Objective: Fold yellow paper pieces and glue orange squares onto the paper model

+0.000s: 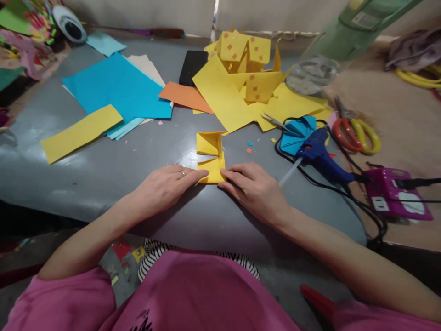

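A small folded piece of yellow paper (216, 171) lies on the grey table in front of me, its upper flaps standing partly raised. My left hand (168, 183) rests at its lower left, the thumb pressing on the paper's edge and a ring on one finger. At the lower right corner my right hand (257, 191) pinches the paper between thumb and forefinger. Behind it stands a yellow paper model with orange squares (258, 85), on top of larger yellow sheets (227, 108).
Blue sheets (117, 87), a yellow strip (82, 133) and an orange piece (188, 95) lie left. A phone (193, 66) is behind. On the right are a blue glue gun (320, 154) with cords, scissors (356, 133), a purple power box (396, 193) and a bottle (330, 55).
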A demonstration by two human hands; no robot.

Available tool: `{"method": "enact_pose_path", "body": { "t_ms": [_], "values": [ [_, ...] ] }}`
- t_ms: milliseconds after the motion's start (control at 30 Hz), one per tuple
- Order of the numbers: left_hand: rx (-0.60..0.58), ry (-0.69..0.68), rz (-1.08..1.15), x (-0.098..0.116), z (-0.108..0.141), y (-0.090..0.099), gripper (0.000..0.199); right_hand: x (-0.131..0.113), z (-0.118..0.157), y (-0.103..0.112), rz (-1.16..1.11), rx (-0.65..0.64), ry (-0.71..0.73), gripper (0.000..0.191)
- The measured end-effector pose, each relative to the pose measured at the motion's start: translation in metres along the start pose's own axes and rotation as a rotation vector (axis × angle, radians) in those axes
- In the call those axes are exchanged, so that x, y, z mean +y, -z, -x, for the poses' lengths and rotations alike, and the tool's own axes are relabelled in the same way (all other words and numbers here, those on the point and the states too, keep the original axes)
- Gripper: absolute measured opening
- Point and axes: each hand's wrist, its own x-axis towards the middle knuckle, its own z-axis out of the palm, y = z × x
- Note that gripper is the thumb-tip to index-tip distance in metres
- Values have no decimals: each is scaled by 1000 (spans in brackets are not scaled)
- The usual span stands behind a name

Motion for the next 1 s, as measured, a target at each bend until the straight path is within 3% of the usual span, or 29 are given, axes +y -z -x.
{"method": "enact_pose_path", "body": {
  "t_ms": [133,333,633,800,900,1000],
  "values": [
    [19,-36,-9,0,-1,4,34,0,0,-2,27,10,-2,24],
    [-44,-121,-91,5,-2,9,35,-1,-2,0,117,31,37,27],
    [75,-102,-366,20,-26,-2,26,-1,-3,-3,231,-10,120,30],
    [97,-149,-385,19,-40,-4,31,5,-7,-4,60,-56,49,32],
    [114,5,-203,12,-43,3,31,13,-20,10,-175,-79,-1,28],
    [124,260,205,2,-47,20,31,20,-44,36,-361,-80,-73,23]
  ]
}}
